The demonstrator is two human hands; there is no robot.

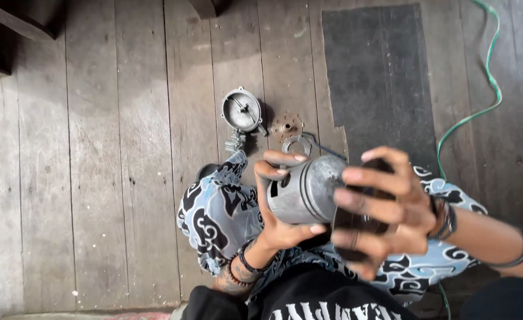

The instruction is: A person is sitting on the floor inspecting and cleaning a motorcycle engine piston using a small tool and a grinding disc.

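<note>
A grey metal piston (306, 191) with ring grooves and a side pin hole is held close above my lap. My left hand (279, 204) grips its skirt, thumb below and fingers curled over the rim. My right hand (383, 210) presses a dark abrasive pad (356, 219) against the piston's crown, fingers spread over it. Both wrists wear bracelets. My legs, in blue patterned trousers (220, 216), lie beneath.
On the wooden plank floor ahead lie a round metal cover (242, 110), a small toothed disc (287, 125), a ring gasket (297, 144) and a small metal part (236, 141). A dark mat (380, 77) lies at the right, with a green cord (481, 109) curling beside it.
</note>
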